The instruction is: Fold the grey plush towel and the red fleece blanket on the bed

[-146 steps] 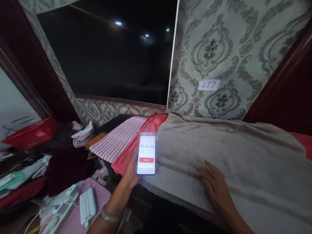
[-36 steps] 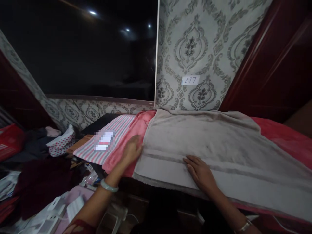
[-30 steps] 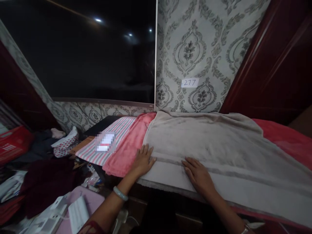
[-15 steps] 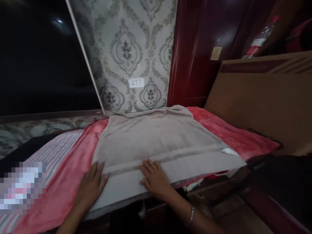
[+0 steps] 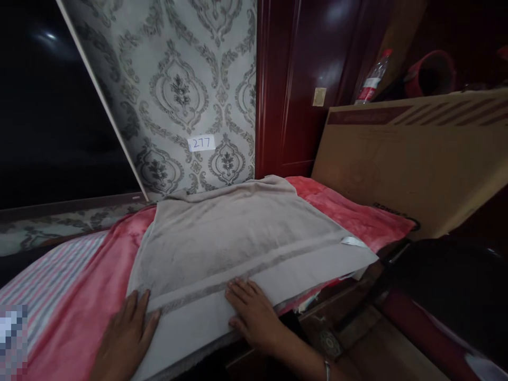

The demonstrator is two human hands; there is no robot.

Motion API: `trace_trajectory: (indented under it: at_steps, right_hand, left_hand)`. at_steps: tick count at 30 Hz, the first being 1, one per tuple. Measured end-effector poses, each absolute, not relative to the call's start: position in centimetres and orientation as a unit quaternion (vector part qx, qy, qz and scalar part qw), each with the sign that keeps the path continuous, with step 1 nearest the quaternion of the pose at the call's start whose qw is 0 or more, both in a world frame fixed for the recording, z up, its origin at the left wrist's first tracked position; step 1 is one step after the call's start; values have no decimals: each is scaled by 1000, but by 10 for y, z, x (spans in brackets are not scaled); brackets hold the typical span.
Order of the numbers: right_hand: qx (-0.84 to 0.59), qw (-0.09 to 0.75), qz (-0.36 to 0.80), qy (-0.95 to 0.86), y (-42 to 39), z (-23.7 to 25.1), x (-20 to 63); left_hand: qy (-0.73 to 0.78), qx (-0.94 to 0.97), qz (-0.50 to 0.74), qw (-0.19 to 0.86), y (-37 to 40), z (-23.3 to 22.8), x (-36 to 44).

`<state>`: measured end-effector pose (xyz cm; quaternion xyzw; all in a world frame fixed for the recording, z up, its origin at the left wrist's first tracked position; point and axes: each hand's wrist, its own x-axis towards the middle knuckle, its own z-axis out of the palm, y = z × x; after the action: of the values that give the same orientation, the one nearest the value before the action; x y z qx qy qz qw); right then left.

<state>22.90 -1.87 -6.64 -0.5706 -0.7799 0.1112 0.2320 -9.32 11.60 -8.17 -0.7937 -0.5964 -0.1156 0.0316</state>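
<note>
Grey cloth (image 5: 222,227) over pink fabric (image 5: 89,296) drapes the surface (image 5: 8,265). Left hand (image 5: 124,336), at the cloth's edge, and right hand (image 5: 254,315) lie flat, fingers extended; patterned wallpaper (image 5: 178,90) rises behind.

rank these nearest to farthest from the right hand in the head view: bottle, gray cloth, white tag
1. Gray cloth: directly under the right hand.
2. White tag: off to the right, by the cloth's right corner.
3. Bottle: back right, at the top edge of the cardboard box.
</note>
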Motion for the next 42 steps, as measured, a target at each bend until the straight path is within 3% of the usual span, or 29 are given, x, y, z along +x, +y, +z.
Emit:
trace_trajectory:
  at_steps: [5,9,16,22,27,36,42]
  right_hand:
    - [-542,253,90,-796,6,-41,272]
    - [-589,239,24,-772,43,-31,332]
    - [-680,112,-5,-725,120,-32,400]
    - [-703,104,-51,-701,152,-66,421]
    - [-690,141,-76,-706,156,-102,431]
    - [-686,159,-73,-706,159,-106,433]
    - [-687,176,-69,-702,163,-116,440]
  left_hand:
    - [-593,-793,-133,32,119,-76,-100]
    - [-601,-790,-117,27,121,-45,-88]
    - [-535,-840,-89,5,182,9,32]
    - [-559,-827,-65,1,248,-8,109]
    - [-576,-815,-61,8,254,-38,106]
    - [-591,-803,-77,10,254,-47,111]
    - [-594,-785,-173,34,300,-13,72]
